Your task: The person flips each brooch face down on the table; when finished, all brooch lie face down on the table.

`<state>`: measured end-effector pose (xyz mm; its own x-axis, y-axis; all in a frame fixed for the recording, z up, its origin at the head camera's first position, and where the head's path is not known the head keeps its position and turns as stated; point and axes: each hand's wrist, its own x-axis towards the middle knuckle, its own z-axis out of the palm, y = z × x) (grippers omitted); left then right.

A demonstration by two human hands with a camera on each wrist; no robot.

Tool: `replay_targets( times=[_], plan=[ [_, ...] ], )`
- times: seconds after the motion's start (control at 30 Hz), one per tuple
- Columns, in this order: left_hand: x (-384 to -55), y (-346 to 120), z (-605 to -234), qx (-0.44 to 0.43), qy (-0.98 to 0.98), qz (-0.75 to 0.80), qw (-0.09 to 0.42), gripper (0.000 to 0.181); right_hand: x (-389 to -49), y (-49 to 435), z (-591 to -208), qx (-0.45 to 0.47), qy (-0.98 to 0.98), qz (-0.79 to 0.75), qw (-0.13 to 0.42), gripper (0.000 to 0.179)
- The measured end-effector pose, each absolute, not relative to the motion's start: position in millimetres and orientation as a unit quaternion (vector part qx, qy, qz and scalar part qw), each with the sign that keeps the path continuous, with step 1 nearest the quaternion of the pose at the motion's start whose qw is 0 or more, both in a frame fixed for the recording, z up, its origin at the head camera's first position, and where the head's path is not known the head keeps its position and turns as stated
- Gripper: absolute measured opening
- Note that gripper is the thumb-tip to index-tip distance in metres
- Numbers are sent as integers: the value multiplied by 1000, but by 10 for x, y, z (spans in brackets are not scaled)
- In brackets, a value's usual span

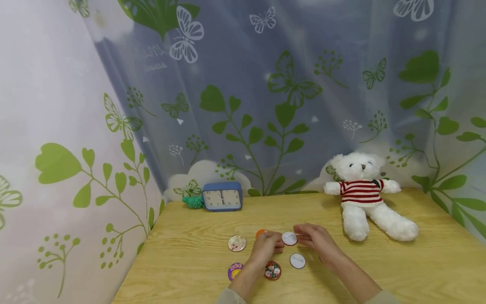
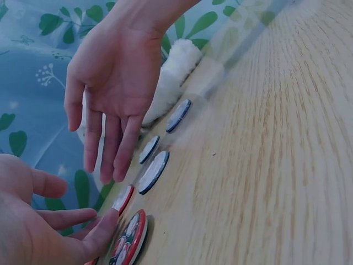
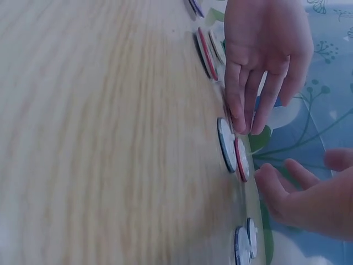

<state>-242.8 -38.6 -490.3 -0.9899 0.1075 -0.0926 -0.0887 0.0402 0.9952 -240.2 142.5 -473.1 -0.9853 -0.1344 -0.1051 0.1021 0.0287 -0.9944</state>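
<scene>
Between my two hands a round badge with a white face and red rim lies on the wooden table. My left hand is at its left side with loosely bent fingers, the fingertips close to its edge; contact cannot be told. On its other side my right hand hovers, fingers extended and palm facing left. A second white-faced badge lies nearer to me. The red floral badge is beside my left wrist, and an orange badge is partly hidden behind that hand. More white-faced badges lie by my right hand.
A pale patterned badge and a purple-and-yellow badge lie to the left. Towards the back stand a blue alarm clock and a green object. A white teddy bear in a striped shirt sits at the back right.
</scene>
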Motion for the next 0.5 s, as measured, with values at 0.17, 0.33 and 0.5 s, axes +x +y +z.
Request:
replay_targets(
  times=[0.17, 0.33, 0.5],
  plan=[
    [-2393, -433, -4879, 13, 699, 712, 67, 38, -2395, 1385, -4743, -10, 697, -712, 79, 47],
    [-2381, -536, -4786, 25, 702, 709, 62, 41, -2377, 1336, -4750, -25, 683, -724, 93, 48],
    [-2397, -674, -4694, 31, 715, 697, 50, 40, -2378, 1288, -4737, -38, 669, -735, 105, 52]
  ],
)
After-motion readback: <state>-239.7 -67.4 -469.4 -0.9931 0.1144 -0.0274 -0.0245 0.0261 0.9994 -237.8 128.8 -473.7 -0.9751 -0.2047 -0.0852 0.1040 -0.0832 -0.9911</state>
